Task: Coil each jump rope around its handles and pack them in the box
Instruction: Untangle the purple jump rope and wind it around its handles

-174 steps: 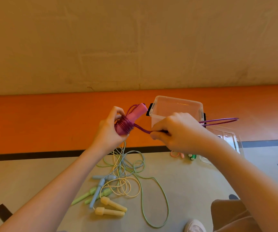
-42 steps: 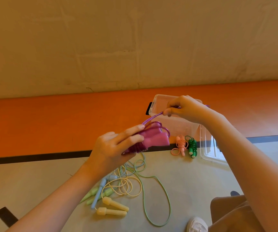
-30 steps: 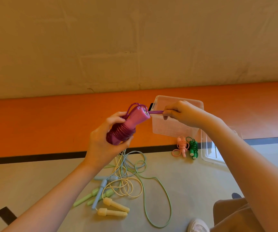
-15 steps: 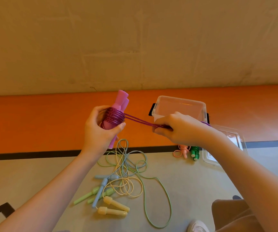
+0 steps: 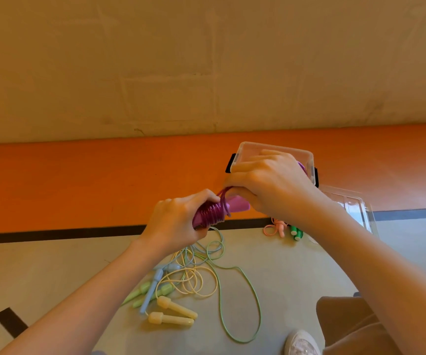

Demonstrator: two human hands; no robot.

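Wall beyond both hands: beige plaster, patched, faint rectangular seams, small crack low down. Below it, orange floor band runs full width behind the hands. Black line borders it, passing under the wrists. Nearer, under the forearms: grey-beige floor. Warm, even light.

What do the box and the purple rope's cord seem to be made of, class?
Box: clear, glossy hard plastic by its look; the floor shows through its walls. Purple rope's cord: probably smooth, shiny plastic or vinyl, lying in neat springy coils around the handles.
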